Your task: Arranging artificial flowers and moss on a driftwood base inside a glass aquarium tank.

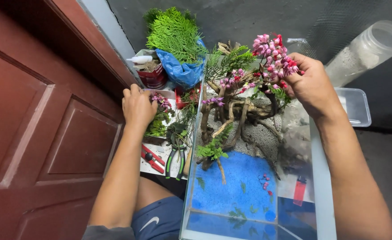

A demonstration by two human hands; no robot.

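A glass tank (191, 178) stands in front of me with blue sand (242, 186) at the near end, grey gravel and branching driftwood (231, 118) further back. My right hand (311, 84) is closed on a sprig of pink and red flowers (274, 55) held over the driftwood's top. My left hand (138, 106) rests, fingers curled, on a pile of green and purple plant cuttings (160, 118) on a white tray (160, 166) left of the tank; whether it grips anything is hidden.
Red pliers (151, 158) and green-handled cutters (174, 162) lie on the tray. A blue bag of green foliage (178, 40), a red tub (151, 75), a clear jar (369, 49) and a clear plastic box (356, 106) lie behind. A red-brown door (40, 115) is at left.
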